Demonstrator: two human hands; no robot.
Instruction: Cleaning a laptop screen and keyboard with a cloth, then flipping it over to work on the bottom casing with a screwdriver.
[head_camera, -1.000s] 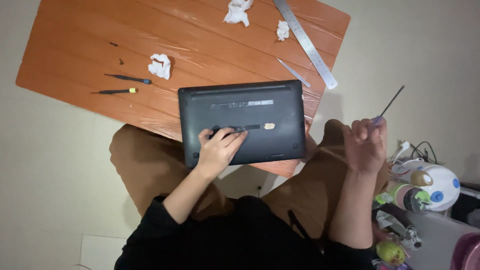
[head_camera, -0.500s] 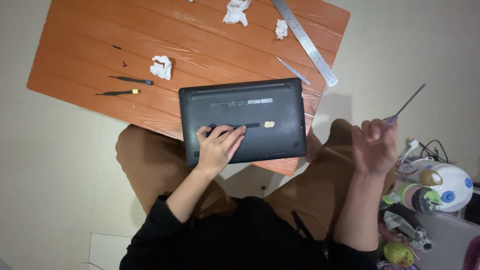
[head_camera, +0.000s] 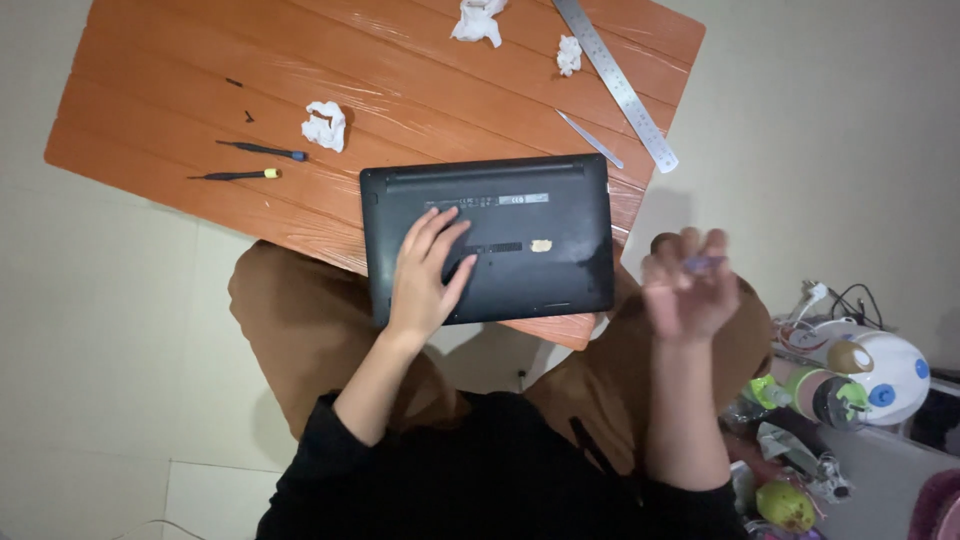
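Black laptop (head_camera: 500, 235): lies bottom side up at the near edge of the orange wooden table (head_camera: 150, 110), its near edge sticking out over the person's lap.
Left hand (head_camera: 425, 275): rests flat on the laptop's underside, fingers spread wide, holding nothing.
Right hand (head_camera: 685, 290): raised off to the right of the table, blurred, fingers loosely curled around a small thin tool (head_camera: 703, 263); how firmly it grips cannot be told.
Screwdrivers (head_camera: 250, 160): two lie side by side on the table, left of the laptop.
Tissue (head_camera: 325, 125): crumpled white wad just beside the screwdrivers.
Ruler (head_camera: 615, 80): long metal one lies slanted at the table's far right corner.
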